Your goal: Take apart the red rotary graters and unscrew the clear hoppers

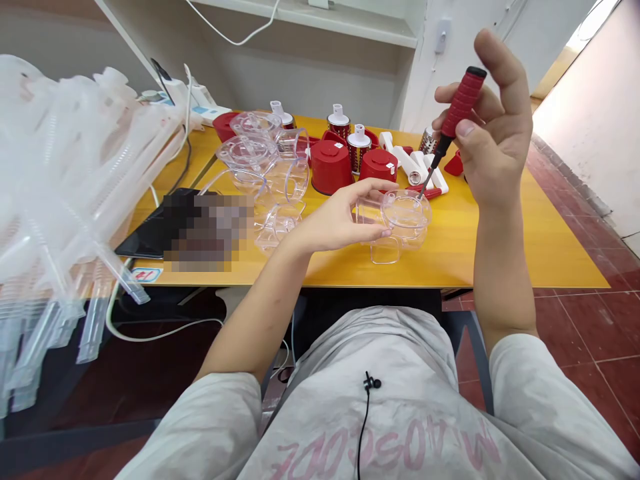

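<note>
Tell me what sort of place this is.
Probably a small assembly workshop: a red-handled screwdriver, a clear plastic housing, red cups and metal grater drums are set out on a yellow table.

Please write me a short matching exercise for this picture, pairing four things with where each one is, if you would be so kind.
Things:
1. Screwdriver
2. Clear housing
3. Red cup
4. White cable

Places:
A. Looping below the table edge
B. Gripped in the right hand
C. Standing untouched on the table
D. Touched by the left hand

Pairs: 1-B; 2-D; 3-C; 4-A
</note>
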Demonstrator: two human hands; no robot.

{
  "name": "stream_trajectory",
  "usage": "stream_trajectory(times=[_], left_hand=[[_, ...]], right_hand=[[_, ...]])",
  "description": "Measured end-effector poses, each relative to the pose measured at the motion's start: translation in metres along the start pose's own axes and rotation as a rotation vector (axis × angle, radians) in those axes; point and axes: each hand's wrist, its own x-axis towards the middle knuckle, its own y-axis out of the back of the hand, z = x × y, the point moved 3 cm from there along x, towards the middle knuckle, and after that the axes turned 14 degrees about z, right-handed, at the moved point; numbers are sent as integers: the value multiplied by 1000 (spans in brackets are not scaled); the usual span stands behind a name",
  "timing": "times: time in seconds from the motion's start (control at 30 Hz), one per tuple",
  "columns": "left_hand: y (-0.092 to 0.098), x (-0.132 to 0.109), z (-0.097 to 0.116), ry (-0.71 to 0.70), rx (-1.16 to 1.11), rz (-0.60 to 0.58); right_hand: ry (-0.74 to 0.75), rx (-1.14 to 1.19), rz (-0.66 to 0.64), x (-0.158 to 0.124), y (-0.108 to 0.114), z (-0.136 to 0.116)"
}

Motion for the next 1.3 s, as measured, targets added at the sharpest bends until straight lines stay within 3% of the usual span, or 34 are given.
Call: stream_trajectory(times=[0.1, 0.27, 0.47, 0.6, 0.8, 1.03, 1.1, 1.23, 1.3], left_hand=[[0, 0, -1, 1, -13, -12], [0, 1, -2, 7, -21, -24], [0, 2, -3, 19, -20, -21], [1, 2, -4, 14, -15, -24], [1, 2, -5, 8, -24, -22], [1, 1, -4, 5, -11, -20], [1, 1, -3, 2, -8, -19], [1, 1, -3, 1, -7, -18], [1, 2, -4, 2, -13, -17]], right_hand=[[4, 1, 4, -1, 0, 2], [167, -77, 103, 1, 2, 3], [88, -22, 57, 0, 1, 9], [94, 55, 53, -1, -1, 13], [177, -38, 113, 2, 2, 14], [-23, 61, -46, -1, 0, 13], [-12, 30, -36, 0, 0, 9], [122, -102, 102, 2, 1, -2], [111, -146, 94, 2, 0, -2]])
